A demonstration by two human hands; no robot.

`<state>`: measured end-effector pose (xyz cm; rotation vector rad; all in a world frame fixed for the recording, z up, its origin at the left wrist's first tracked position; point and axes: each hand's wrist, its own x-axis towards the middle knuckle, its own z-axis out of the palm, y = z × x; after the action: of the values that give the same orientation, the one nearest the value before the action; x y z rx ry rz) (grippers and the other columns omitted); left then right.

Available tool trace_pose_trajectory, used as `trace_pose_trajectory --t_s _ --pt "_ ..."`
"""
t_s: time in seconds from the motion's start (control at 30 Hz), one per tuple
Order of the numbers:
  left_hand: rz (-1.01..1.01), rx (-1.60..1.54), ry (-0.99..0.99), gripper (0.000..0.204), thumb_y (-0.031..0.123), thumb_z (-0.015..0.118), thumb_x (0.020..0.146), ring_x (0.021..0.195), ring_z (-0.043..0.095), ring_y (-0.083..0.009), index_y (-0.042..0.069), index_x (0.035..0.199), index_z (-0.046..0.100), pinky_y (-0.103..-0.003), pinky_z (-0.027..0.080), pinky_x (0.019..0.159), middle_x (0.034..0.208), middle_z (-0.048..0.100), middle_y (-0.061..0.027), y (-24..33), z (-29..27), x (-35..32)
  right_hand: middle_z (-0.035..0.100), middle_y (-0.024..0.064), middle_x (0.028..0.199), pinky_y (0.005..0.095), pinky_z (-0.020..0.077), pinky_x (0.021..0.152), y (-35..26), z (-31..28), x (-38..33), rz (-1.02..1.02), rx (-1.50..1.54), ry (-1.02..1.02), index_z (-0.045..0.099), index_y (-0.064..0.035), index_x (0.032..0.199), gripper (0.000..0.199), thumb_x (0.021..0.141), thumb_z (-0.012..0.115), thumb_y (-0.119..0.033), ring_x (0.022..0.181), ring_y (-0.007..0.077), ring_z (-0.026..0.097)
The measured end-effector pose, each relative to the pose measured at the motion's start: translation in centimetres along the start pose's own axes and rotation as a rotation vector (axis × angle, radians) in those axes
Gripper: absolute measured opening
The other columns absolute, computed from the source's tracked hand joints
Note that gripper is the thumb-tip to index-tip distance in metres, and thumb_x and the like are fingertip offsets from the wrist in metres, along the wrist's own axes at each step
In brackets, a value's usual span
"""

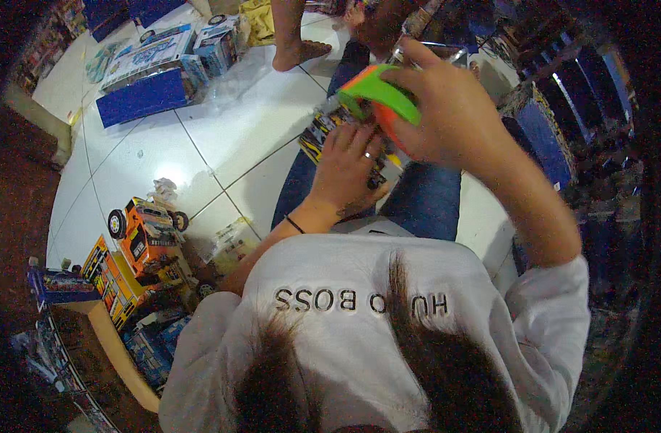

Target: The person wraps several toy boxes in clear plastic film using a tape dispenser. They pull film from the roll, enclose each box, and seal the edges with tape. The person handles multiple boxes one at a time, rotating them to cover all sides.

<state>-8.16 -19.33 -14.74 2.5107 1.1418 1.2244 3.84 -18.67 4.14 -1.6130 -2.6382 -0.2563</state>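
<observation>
Green-and-orange and curved, one tool was clasped in our right hand, above our denim jeans. Our left hand, with one ring, lay over one yellow-and-black piece at our lap; whether it gripped, we could not tell. One boxy orange truck sat left, near glossy white tiles.

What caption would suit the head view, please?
Right grip holding green-and-orange object, left grip on patterned item.
</observation>
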Motion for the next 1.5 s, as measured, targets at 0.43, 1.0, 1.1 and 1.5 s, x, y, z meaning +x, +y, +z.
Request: trace_pose_trajectory --t_s 0.43,1.0,1.1,1.5 --pt "0.016 -0.016 0.081 0.090 0.031 0.080 0.061 0.125 0.041 -0.0337 0.009 0.140 0.042 -0.045 0.031 0.107 0.142 0.043 -0.0113 -0.2 0.0 0.3 0.058 0.0131 0.116 0.0356 0.0529 0.074 1.9 6.5 -20.2 0.119 0.083 0.386 0.062 -0.0133 0.123 0.073 0.052 0.076 -0.007 0.089 0.0287 0.059" --pt "0.818 1.569 -0.597 0.056 0.026 0.037 0.093 0.142 0.021 -0.0357 -0.004 0.141 0.038 -0.055 0.001 0.117 0.151 0.031 -0.0162 5.6 4.0 0.7 0.049 0.0166 0.125 0.0402 0.0485 0.091 9.1 13.5 -19.7 0.625 0.148 0.412 0.058 -0.0073 0.120 0.050 0.072 0.069 -0.014 0.111 0.0357 0.054" --pt "0.782 1.206 -0.793 0.057 0.024 0.038 0.092 0.141 0.027 -0.0358 -0.009 0.139 0.036 -0.051 0.009 0.117 0.147 0.037 -0.0210 6.0 3.3 1.5 0.045 0.0183 0.128 0.0407 0.0439 0.096 15.8 23.7 -25.6 1.046 0.047 0.764 0.053 -0.0069 0.126 0.052 0.076 0.067 -0.014 0.115 0.0381 0.050" --pt "-0.041 0.051 -0.102 0.073 0.034 0.058 0.087 0.132 0.034 -0.0384 -0.004 0.143 0.030 -0.048 0.023 0.111 0.144 0.035 -0.0243 -0.7 -2.9 5.0 0.046 0.0166 0.133 0.0394 0.0441 0.092 17.8 37.3 -30.9 1.553 0.116 0.684 0.044 -0.0061 0.136 0.062 0.083 0.068 -0.029 0.109 0.0272 0.053"
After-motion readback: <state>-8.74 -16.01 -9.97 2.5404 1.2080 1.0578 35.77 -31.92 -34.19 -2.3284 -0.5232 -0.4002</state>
